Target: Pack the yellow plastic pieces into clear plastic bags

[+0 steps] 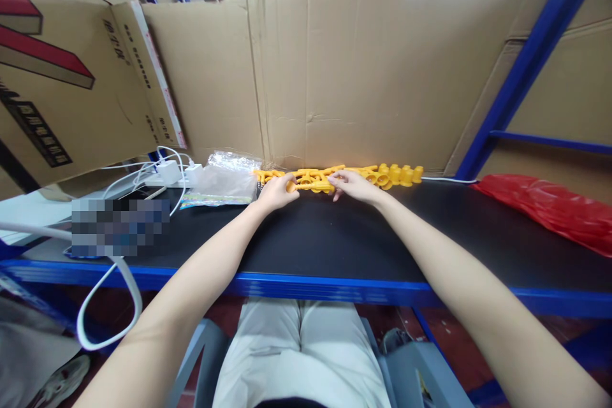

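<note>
A row of yellow plastic parts (392, 174) lies along the back of the black shelf top (335, 242), against the cardboard wall. My left hand (277, 192) is closed on a yellow plastic frame piece (310, 182) at its left end. My right hand (354, 185) rests on the same piece from the right, fingers curled over it. Both arms reach straight forward from the near edge.
A clear plastic bag (224, 180) lies left of the hands, with white chargers and cables (172, 172) further left. A red plastic bag (549, 207) lies at the right. Cardboard sheets (354, 70) line the back; a blue upright (521, 70) stands at right. A white cable (109, 306) hangs off the front edge.
</note>
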Available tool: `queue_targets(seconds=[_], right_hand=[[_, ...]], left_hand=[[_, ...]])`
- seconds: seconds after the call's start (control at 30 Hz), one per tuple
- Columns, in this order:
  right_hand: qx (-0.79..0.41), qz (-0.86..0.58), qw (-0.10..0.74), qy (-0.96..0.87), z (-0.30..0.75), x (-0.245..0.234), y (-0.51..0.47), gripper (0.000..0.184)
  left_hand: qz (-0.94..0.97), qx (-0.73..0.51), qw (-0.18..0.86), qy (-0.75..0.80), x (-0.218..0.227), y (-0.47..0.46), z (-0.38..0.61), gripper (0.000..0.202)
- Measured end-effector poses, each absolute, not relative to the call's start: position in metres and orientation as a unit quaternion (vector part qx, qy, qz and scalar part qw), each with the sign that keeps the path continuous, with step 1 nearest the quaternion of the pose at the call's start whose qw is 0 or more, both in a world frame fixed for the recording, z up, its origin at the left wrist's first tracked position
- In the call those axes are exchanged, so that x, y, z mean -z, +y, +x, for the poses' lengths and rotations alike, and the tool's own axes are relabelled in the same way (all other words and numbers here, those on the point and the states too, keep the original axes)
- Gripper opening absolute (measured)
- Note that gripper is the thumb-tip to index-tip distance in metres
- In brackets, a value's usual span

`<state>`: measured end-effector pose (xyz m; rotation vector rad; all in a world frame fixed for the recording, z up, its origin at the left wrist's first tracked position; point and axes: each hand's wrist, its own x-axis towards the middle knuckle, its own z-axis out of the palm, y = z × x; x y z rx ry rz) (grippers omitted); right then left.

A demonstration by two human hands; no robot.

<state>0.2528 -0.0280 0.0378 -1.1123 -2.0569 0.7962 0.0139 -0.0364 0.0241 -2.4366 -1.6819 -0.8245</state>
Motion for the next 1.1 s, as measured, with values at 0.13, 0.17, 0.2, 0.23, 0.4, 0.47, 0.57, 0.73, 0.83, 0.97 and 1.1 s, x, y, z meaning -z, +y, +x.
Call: queue_targets(seconds=[0.13, 0.17, 0.2, 0.23, 0.4, 0.47, 0.57, 0.73, 0.83, 0.97, 1.1], right_hand=[[-0.359, -0.429, 0.31, -0.769, 0.253, -0.04, -0.032, 0.03], [-0.372, -0.43, 0.3, -0.766, 0.254, -0.042, -0.033, 0.03], [-0.384, -0.429, 0.293, -0.763, 0.255, -0.043, -0.034, 0.032], [-0.393, -0.427, 0.291, -0.761, 0.256, -0.044, -0.035, 0.036], [-0.416, -0.394, 0.31, -0.759, 0.261, -0.045, -0.033, 0.036], [-0.411, -0.385, 0.309, -0.767, 0.262, -0.046, -0.032, 0.036], [-0.386, -0.385, 0.309, -0.779, 0.263, -0.047, -0.032, 0.037], [-0.381, -0.377, 0.32, -0.781, 0.262, -0.049, -0.035, 0.037], [-0.389, -0.385, 0.312, -0.776, 0.26, -0.05, -0.038, 0.03], [-0.399, -0.396, 0.301, -0.77, 0.257, -0.051, -0.042, 0.033], [-0.416, -0.41, 0.294, -0.757, 0.254, -0.049, -0.041, 0.04]], left_hand=[[-0.795, 0.26, 0.03, -0.548, -0.024, -0.035, 0.014, 0.032], [-0.796, 0.26, 0.028, -0.546, -0.024, -0.035, 0.014, 0.032], [-0.798, 0.261, 0.028, -0.543, -0.023, -0.035, 0.014, 0.032], [-0.8, 0.263, 0.027, -0.539, -0.023, -0.035, 0.014, 0.032], [-0.81, 0.279, 0.025, -0.515, -0.023, -0.035, 0.014, 0.031], [-0.81, 0.279, 0.014, -0.516, -0.023, -0.036, 0.014, 0.032], [-0.805, 0.278, 0.002, -0.524, -0.022, -0.035, 0.015, 0.033], [-0.808, 0.291, 0.004, -0.513, -0.02, -0.032, 0.013, 0.031], [-0.807, 0.302, 0.011, -0.507, -0.02, -0.031, 0.011, 0.03], [-0.807, 0.315, 0.029, -0.498, -0.021, -0.032, 0.01, 0.029], [-0.814, 0.298, 0.056, -0.495, -0.021, -0.033, 0.009, 0.029]])
